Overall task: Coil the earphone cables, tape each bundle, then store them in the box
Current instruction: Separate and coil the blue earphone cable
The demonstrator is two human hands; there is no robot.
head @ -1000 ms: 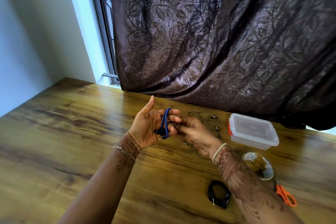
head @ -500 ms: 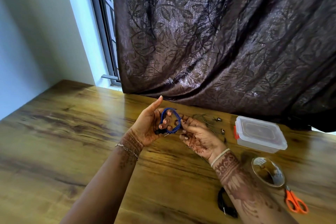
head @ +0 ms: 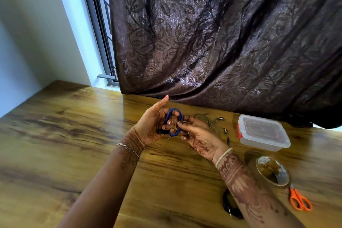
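My left hand (head: 151, 124) holds a coiled blue earphone cable (head: 174, 112) above the wooden table, fingers threaded through the loop. My right hand (head: 199, 136) pinches the right side of the same coil between thumb and fingers. A thin dark-green earphone cable (head: 212, 122) lies loose on the table behind my right hand. A coiled black cable (head: 226, 204) rests near the front edge, partly hidden by my right forearm. The clear plastic box (head: 263, 132) with a shut lid stands at the right. A roll of clear tape (head: 273, 172) lies in front of it.
Orange-handled scissors (head: 299, 200) lie right of the tape roll. A dark patterned curtain (head: 222, 39) hangs down onto the table's far edge. A white wall and a window frame (head: 98, 27) stand at the left. The wooden table (head: 55, 135) stretches left of my arms.
The blue coil has turned from edge-on to an open loop facing me. My right hand shifted to its right side. The view has drifted slightly left.
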